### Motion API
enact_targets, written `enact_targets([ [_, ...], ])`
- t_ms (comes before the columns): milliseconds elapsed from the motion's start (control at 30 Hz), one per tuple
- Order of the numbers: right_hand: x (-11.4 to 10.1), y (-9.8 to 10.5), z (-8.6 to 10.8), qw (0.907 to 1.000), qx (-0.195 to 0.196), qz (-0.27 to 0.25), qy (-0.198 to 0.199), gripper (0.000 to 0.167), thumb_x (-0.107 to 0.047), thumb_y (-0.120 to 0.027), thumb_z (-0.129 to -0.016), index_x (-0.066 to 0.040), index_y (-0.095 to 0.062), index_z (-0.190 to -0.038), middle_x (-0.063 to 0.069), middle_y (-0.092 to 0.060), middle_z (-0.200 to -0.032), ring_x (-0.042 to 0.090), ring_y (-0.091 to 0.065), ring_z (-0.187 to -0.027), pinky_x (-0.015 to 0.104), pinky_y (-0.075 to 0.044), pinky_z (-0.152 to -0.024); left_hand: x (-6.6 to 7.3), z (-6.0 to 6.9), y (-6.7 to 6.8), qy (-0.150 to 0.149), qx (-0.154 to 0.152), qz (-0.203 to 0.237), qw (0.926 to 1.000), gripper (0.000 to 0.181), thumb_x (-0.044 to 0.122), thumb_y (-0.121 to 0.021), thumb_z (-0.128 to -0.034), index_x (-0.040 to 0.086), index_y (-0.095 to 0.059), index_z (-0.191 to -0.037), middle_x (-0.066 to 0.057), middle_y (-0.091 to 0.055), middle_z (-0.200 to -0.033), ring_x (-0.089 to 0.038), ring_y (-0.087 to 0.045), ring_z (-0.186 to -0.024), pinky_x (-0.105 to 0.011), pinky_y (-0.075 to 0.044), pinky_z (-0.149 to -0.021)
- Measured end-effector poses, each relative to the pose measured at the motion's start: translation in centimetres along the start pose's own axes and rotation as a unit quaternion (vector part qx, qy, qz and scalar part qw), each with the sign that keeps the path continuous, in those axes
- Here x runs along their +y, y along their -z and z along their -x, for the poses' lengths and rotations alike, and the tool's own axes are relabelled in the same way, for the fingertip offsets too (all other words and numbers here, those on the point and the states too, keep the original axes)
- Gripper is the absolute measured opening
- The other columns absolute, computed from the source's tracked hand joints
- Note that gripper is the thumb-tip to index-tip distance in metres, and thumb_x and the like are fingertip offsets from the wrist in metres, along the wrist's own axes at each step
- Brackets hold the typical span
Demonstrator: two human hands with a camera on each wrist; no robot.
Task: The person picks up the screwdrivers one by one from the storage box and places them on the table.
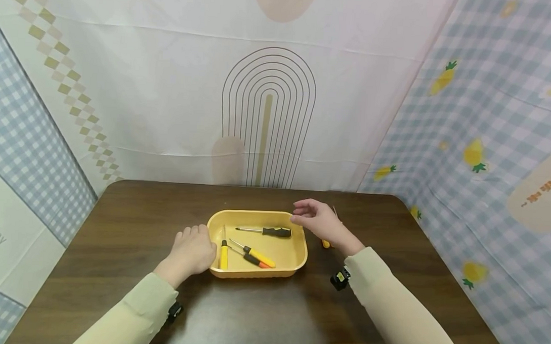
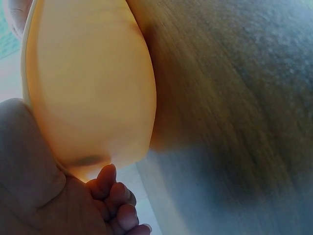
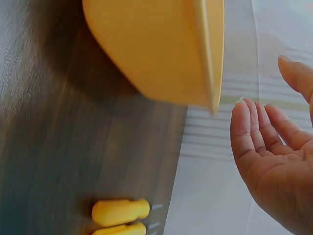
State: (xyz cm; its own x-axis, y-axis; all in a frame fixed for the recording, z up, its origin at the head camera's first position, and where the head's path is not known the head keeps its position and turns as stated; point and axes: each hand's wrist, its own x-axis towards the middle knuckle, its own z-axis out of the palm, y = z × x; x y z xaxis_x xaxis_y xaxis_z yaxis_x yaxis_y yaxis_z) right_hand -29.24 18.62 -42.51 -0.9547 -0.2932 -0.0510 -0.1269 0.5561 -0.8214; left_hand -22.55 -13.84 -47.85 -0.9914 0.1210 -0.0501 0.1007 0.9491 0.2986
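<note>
A yellow plastic bin (image 1: 258, 274) stands on the table with several screwdrivers inside. My left hand (image 1: 192, 250) grips its left end, the thumb at the rim and the fingers curled against the outside wall in the left wrist view. Near the back right corner, my right hand (image 1: 321, 222) hovers with loosely bent fingers, apart from the rim and holding nothing. Inside lie a black-handled screwdriver (image 1: 277, 232), an upright-pointing yellow-handled screwdriver (image 1: 224, 256) at the left, and a yellow-and-black screwdriver (image 1: 262, 257) overlapping one with an orange handle end (image 1: 264, 266).
Two yellow screwdriver handles (image 3: 120, 211) show on the table right of the bin, partly hidden by my right forearm in the head view. The dark wooden table (image 1: 156, 203) ends at a printed cloth backdrop (image 1: 168, 112). Checked cloth (image 1: 498, 200) hangs on the right.
</note>
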Motion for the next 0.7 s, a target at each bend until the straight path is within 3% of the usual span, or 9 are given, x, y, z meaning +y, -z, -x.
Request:
enact_targets([
  [200,-0.8,-1.6,-0.1,0.9997,-0.021,-0.003,0.012,0.050,-0.036,-0.078,-0.081,-0.016,-0.060,-0.123,0.007,-0.064,-0.116,0.017,-0.062,-0.100,0.037,-0.050,-0.085,0.0,0.0,0.0,0.002,0.001,-0.002,1.0000,0.039,0.026,-0.048,-0.0936,-0.009,-0.049,-0.111,-0.020,-0.052,-0.097,-0.037,-0.048,-0.095,-0.052,-0.035,-0.085],
  [467,-1.9,-3.5,0.0,0.9980,-0.056,-0.007,0.030,0.054,-0.033,-0.078,-0.082,-0.007,-0.060,-0.126,0.012,-0.063,-0.116,0.019,-0.061,-0.098,0.036,-0.050,-0.084,0.1,0.0,0.1,-0.002,0.005,-0.007,1.0000,0.038,0.026,-0.048,-0.0933,-0.009,-0.049,-0.108,-0.019,-0.052,-0.094,-0.037,-0.048,-0.092,-0.052,-0.036,-0.083],
  [700,-1.9,-5.6,0.0,0.9943,-0.094,0.008,0.051,0.044,-0.028,-0.076,-0.084,-0.007,-0.061,-0.121,0.010,-0.064,-0.111,0.017,-0.060,-0.093,0.034,-0.049,-0.081,0.0,0.0,0.0,-0.002,0.006,-0.006,1.0000,0.037,0.026,-0.047,-0.0934,-0.009,-0.049,-0.108,-0.020,-0.052,-0.094,-0.037,-0.048,-0.093,-0.052,-0.036,-0.083],
])
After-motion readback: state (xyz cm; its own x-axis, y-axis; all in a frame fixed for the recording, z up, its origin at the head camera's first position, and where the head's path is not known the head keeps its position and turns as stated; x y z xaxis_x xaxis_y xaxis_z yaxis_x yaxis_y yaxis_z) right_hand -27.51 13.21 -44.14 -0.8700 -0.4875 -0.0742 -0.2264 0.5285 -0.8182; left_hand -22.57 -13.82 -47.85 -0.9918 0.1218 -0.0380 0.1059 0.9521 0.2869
